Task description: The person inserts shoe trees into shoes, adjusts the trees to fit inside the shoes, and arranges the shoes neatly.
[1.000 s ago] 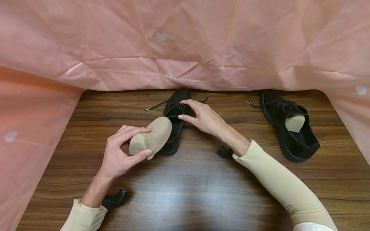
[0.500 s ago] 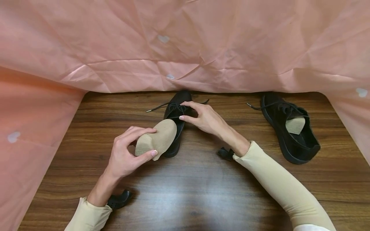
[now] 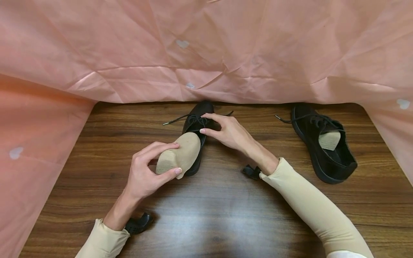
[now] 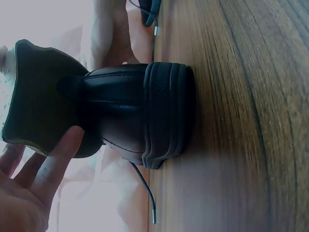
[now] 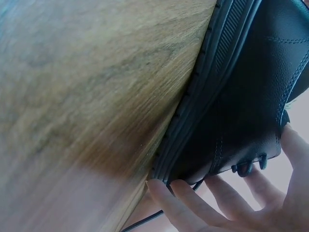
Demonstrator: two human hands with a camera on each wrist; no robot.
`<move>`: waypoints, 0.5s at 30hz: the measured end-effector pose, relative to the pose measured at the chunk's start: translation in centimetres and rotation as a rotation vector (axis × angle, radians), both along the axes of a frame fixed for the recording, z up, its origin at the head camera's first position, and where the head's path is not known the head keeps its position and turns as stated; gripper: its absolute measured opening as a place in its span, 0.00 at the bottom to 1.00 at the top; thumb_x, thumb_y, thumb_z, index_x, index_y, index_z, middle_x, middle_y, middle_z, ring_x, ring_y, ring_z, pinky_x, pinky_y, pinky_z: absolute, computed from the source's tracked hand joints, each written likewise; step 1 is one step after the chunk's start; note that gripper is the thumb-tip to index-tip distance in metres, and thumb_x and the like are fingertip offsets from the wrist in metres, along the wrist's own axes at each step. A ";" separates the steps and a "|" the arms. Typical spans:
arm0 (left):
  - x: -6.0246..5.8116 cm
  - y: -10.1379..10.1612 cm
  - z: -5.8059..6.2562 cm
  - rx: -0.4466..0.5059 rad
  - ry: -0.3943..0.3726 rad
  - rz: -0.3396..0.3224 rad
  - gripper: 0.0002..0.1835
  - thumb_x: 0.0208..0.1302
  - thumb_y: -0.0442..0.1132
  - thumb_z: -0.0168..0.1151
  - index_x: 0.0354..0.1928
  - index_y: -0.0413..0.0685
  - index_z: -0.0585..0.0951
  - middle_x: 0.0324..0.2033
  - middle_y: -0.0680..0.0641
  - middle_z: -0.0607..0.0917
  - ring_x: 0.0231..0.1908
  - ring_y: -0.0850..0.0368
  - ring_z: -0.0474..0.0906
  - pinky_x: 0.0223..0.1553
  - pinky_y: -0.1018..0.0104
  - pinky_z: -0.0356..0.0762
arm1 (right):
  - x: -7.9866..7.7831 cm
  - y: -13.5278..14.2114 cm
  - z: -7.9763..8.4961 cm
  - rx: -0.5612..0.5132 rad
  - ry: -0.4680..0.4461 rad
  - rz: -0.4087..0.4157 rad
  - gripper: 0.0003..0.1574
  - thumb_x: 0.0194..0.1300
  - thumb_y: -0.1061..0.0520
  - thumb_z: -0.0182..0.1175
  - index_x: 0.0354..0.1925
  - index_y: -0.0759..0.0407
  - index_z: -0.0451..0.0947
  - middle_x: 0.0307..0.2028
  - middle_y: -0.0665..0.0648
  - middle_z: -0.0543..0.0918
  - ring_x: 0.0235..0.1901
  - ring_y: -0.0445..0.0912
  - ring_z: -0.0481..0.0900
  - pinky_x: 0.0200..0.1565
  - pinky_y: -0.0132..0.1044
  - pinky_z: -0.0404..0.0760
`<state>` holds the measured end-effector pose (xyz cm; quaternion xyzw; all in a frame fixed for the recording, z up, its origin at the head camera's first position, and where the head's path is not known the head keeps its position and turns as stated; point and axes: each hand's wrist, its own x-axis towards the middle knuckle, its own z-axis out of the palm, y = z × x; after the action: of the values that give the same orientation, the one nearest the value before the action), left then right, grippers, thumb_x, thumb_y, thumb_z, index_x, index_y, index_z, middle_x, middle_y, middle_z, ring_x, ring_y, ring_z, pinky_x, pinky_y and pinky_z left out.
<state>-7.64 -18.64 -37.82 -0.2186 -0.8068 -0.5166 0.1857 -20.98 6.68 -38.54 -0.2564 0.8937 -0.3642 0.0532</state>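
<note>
My left hand (image 3: pixel 146 168) grips a beige moulded shoe insert (image 3: pixel 188 148) between thumb and fingers, tilted over the opening of a black lace-up shoe (image 3: pixel 203 106). From behind, in the left wrist view, the insert (image 4: pixel 43 101) stands against the shoe's heel collar (image 4: pixel 113 96), its rounded end lower than its blocky end. The right hand (image 3: pixel 230 132) holds the same shoe near its laces. In the right wrist view the right thumb (image 5: pixel 294 145) is at the tongue edge, while the fingers lie along the shoe's side (image 5: pixel 203 145). The insert hides much of the opening.
Another black shoe (image 3: pixel 333 172) stands on the wooden table (image 3: pixel 226 208) at the right, with a similar beige insert (image 3: pixel 329 140) inside. Loose laces (image 3: pixel 175 119) spread beside the nearer shoe. Pink cloth (image 3: pixel 206 53) hangs along the back and sides.
My left hand has carried the insert to the right, farther over the shoe's opening. The right hand keeps its place on the shoe.
</note>
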 end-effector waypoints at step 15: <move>0.1 1.1 0.3 -0.042 0.006 0.025 0.29 0.43 0.38 0.81 0.53 0.51 0.86 0.45 0.55 0.86 0.44 0.58 0.83 0.36 0.73 0.79 | -0.1 0.0 -0.1 -0.001 -0.034 -0.018 0.38 0.63 0.26 0.57 0.66 0.36 0.73 0.63 0.46 0.77 0.62 0.44 0.74 0.59 0.47 0.73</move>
<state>-7.56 -17.55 -37.53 -0.2139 -0.8196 -0.4963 0.1901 -21.06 6.65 -38.60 -0.2420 0.8949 -0.3694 0.0647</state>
